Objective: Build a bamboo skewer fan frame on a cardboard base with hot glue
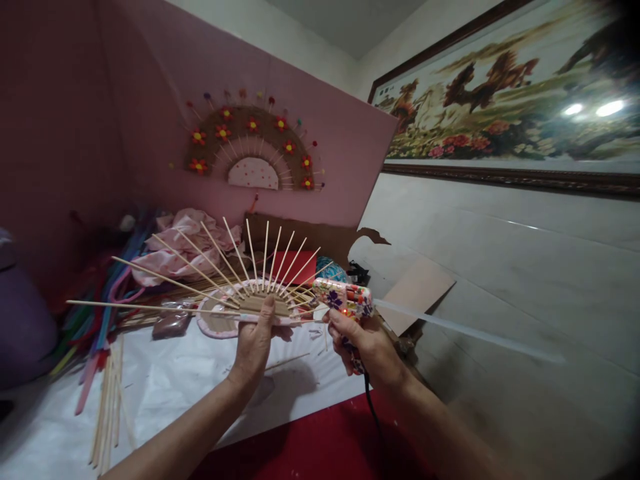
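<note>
My left hand (257, 340) grips a half-round cardboard piece (265, 305) by its straight lower edge, thumb on its face. Thin wooden sticks (267, 257) fan out from the curved edge of that piece. In my right hand (365, 343) is a glue gun (345, 298) with a flowery pattern, its nozzle pointing left at the right end of the cardboard. A long translucent glue stick (465, 327) juts from the back of the gun, and a black cord hangs below. Behind the fan lies a cardboard shape with a pink rim (215, 327).
A finished-looking half-round fan with red flowers (253, 125) is fixed to a pink board (340, 147). Pink cloth (185, 233), coloured pipe cleaners (103, 320), loose sticks (107, 413) and a small brown packet (171, 325) lie at left. A framed horse picture (500, 107) hangs at right.
</note>
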`<action>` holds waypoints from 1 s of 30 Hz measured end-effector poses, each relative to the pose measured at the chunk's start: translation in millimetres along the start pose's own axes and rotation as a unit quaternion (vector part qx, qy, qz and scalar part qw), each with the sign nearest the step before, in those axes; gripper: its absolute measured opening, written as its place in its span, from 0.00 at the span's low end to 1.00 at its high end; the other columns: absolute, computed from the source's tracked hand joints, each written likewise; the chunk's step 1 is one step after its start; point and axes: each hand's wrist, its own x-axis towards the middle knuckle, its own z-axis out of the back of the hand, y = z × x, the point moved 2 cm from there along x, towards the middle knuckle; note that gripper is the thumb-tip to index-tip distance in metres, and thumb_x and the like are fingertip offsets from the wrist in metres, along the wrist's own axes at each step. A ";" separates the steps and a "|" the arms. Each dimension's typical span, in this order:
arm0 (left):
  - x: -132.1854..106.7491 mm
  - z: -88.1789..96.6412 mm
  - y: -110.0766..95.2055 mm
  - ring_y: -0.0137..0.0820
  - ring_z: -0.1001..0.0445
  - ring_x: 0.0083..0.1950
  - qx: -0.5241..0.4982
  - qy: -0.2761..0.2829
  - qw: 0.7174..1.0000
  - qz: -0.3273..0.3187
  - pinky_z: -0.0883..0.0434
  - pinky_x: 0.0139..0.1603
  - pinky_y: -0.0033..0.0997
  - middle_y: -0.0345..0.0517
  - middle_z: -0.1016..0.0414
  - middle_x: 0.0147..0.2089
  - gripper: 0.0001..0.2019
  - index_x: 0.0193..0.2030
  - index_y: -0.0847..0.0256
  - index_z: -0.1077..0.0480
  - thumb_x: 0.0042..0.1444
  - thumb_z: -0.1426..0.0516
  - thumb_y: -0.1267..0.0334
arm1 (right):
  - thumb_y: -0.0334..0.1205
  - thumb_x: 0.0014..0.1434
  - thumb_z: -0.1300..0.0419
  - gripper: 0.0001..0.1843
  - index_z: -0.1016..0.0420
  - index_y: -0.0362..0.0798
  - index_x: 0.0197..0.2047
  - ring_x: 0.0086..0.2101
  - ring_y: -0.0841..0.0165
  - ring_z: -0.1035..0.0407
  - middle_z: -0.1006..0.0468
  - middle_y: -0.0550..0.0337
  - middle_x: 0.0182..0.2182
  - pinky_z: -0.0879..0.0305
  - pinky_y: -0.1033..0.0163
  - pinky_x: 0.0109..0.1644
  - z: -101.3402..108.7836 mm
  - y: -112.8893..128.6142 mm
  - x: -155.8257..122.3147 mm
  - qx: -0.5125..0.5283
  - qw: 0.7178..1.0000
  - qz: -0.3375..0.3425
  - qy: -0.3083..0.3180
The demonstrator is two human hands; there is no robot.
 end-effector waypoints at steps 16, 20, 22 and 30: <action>10.9 4.6 -15.5 0.29 0.29 0.18 -0.009 -0.041 0.998 -0.056 0.30 0.18 0.28 0.39 0.28 0.21 0.14 0.29 0.65 0.33 0.51 0.42 0.54 | 0.58 0.53 0.44 0.22 0.31 0.45 0.35 0.14 0.75 0.44 0.36 0.66 0.17 0.46 0.69 0.15 85.3 -33.5 -3.4 -0.190 0.963 0.037 -0.188; 19.1 6.7 -25.7 0.28 0.29 0.18 -0.020 -0.074 0.993 -0.087 0.31 0.18 0.26 0.38 0.29 0.20 0.14 0.28 0.65 0.32 0.51 0.42 0.54 | 0.53 0.56 0.47 0.16 0.32 0.48 0.39 0.28 0.64 0.31 0.26 0.58 0.27 0.41 0.64 0.30 102.7 -61.9 -0.3 -0.509 0.856 0.040 -0.083; 21.7 7.3 -28.9 0.28 0.29 0.18 -0.025 -0.080 0.992 -0.090 0.30 0.19 0.26 0.37 0.29 0.20 0.14 0.28 0.64 0.32 0.51 0.42 0.54 | 0.46 0.59 0.50 0.13 0.34 0.47 0.43 0.36 0.62 0.30 0.25 0.54 0.37 0.43 0.63 0.35 100.2 -72.5 5.5 -0.616 0.787 0.036 -0.029; 20.3 9.2 -34.4 0.27 0.28 0.19 -0.036 -0.088 0.991 -0.090 0.30 0.20 0.26 0.38 0.28 0.23 0.14 0.30 0.64 0.33 0.50 0.42 0.53 | 0.37 0.59 0.53 0.13 0.35 0.42 0.45 0.38 0.63 0.32 0.28 0.50 0.42 0.47 0.62 0.37 92.4 -86.5 37.4 -0.691 0.721 0.003 0.048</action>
